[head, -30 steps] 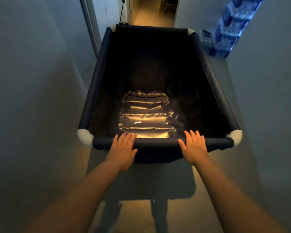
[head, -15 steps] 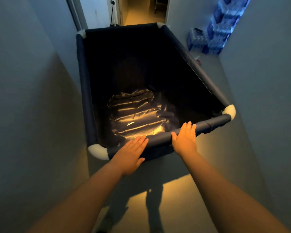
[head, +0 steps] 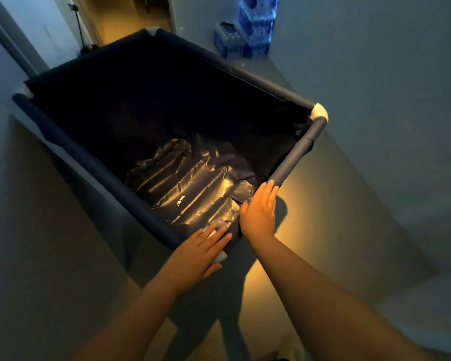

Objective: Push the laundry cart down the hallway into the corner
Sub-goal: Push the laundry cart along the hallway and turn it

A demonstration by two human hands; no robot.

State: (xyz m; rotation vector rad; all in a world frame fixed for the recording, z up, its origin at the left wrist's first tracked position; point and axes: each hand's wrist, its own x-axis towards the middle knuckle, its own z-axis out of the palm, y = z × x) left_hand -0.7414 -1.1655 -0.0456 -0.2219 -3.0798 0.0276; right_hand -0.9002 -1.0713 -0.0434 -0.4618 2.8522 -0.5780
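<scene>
The laundry cart is a big dark fabric bin on a navy padded frame with white corner joints. It stands skewed in the hallway, its left side close to the left wall, and holds only wrinkled lining. My left hand lies flat, fingers together, over the cart's nearest corner, covering most of the white joint. My right hand rests flat with straight fingers on the near rail just right of that corner. Neither hand wraps the rail.
Grey walls close in on both sides. Stacked packs of water bottles stand against the right wall beyond the cart. A lit doorway opens at the hallway's far end, with a door frame on the left.
The cart has swung counter-clockwise, its near right corner moving away and up. My left hand slid onto the near corner; my right hand now lies along the near rail.
</scene>
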